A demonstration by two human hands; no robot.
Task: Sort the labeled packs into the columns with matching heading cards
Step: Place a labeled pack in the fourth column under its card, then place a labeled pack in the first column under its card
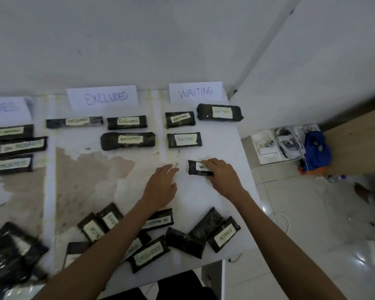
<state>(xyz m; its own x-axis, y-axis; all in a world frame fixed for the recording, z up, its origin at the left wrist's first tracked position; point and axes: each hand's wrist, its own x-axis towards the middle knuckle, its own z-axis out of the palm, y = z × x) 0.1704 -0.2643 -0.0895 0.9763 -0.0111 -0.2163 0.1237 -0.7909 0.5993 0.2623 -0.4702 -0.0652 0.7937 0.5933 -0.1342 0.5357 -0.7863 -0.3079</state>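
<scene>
- Left hand [161, 187]: palm down, fingers straight, pointing toward one o'clock.
- Right hand [223, 176]: forearm angled toward eleven o'clock, fingers curled over a pack [194, 167], apparently pinching it.

Three cards [103, 98] across the upper frame. Sorted packs [127, 122] below: three ON PROGRESS [23, 146] at left, three EXCLUDED [127, 141] mid-frame, four WAITING [184, 140] at right. Bottom heap [148, 254] too jumbled to count.

A bare band of the white tabletop [91, 176] is lying open mid-table. Across the far side, rows of black labelled packs [127, 141] are standing in the way; a heap of black packs [183, 240] is crowding the near edge.
</scene>
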